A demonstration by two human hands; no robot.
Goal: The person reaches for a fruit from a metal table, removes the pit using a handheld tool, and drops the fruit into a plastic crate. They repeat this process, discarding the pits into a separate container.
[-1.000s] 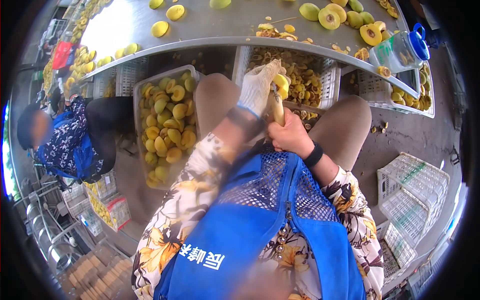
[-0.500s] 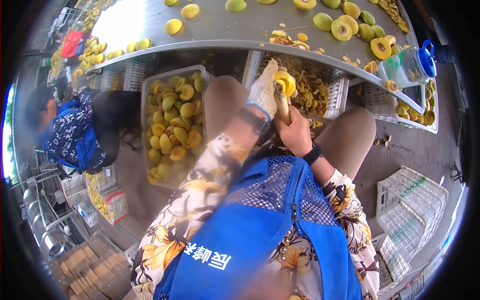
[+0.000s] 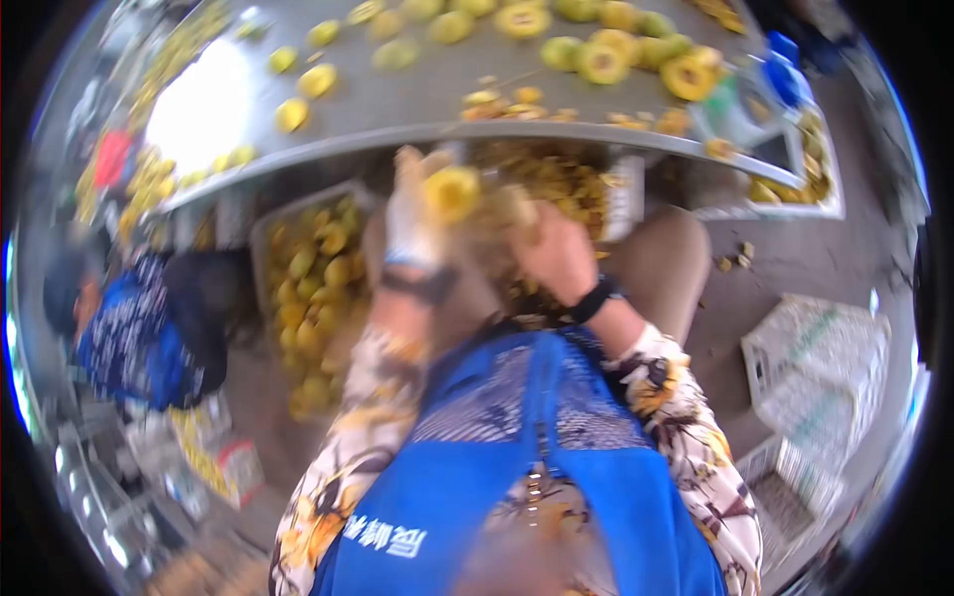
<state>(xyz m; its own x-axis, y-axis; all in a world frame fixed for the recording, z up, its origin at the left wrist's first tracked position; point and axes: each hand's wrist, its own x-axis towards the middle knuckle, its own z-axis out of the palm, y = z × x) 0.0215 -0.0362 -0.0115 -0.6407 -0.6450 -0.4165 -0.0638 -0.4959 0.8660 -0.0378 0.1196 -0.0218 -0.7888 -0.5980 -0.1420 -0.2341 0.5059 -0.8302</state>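
My left hand (image 3: 409, 221), in a pale work glove, grips a yellow peach half (image 3: 452, 194) with its cut side showing. My right hand (image 3: 556, 253) is bare and closed around a wooden-handled tool (image 3: 509, 211). Motion smears the tool, so its working end cannot be made out. The two hands are apart, just below the table's near edge. Beneath them, between my knees, a white crate (image 3: 624, 199) holds brownish-yellow scraps. By my left knee stands a bin (image 3: 263, 238) full of peach halves (image 3: 316, 268).
Peaches (image 3: 601, 60), whole and cut, lie on the metal table (image 3: 388, 109) with scraps near its edge. A blue-lidded clear jug (image 3: 730, 109) stands at the right corner. White crates (image 3: 820, 368) are on the floor at right. A co-worker in blue (image 3: 139, 328) sits at left.
My hands have separated: the left has moved left with the peach half, and the tool in my right hand has come away from the fruit. The view has shifted and blurred.
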